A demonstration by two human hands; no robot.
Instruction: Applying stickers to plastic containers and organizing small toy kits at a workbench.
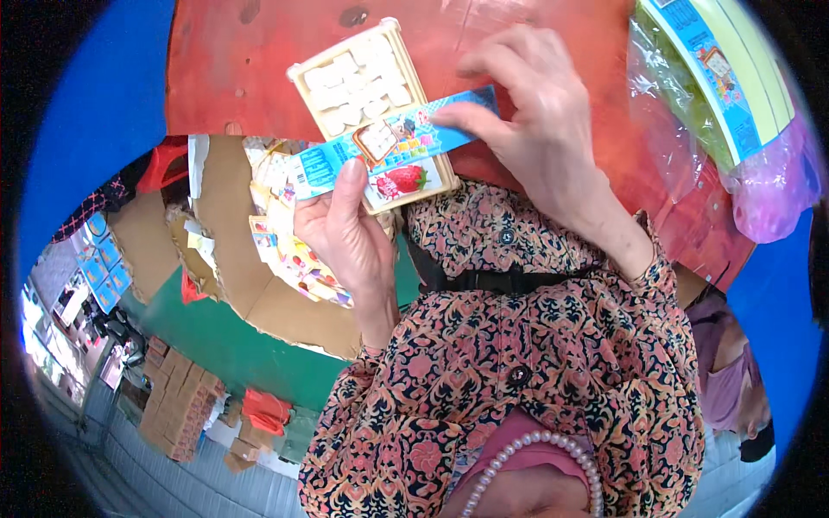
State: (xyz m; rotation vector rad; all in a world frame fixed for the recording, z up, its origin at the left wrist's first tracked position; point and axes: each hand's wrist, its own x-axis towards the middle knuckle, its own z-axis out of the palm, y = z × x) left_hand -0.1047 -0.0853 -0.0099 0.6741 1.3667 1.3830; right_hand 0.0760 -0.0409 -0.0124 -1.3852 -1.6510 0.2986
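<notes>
My left hand (350, 237) grips the near edge of a cream plastic puzzle tray (399, 52), its thumb lying over a blue printed card strip (324, 168). White blocky pieces (363, 82) fill the tray's far part, and a strawberry picture (401, 180) shows at its near end. The strip crosses the tray at a slant and sticks out past both sides. With its thumb resting on the strip's right part, my right hand (548, 121) has its other fingers bent and raised away from the thumb. Whatever lies under the tray is hidden.
Beneath the tray spreads a red worktop (242, 78). Clear bags with blue-and-yellow printed cards (725, 78) and a pink plastic bag (777, 190) lie at right. An open cardboard box (276, 306) with colourful printed pieces stands at left. Stacked cartons (177, 401) sit farther off; another person (730, 367) is at right.
</notes>
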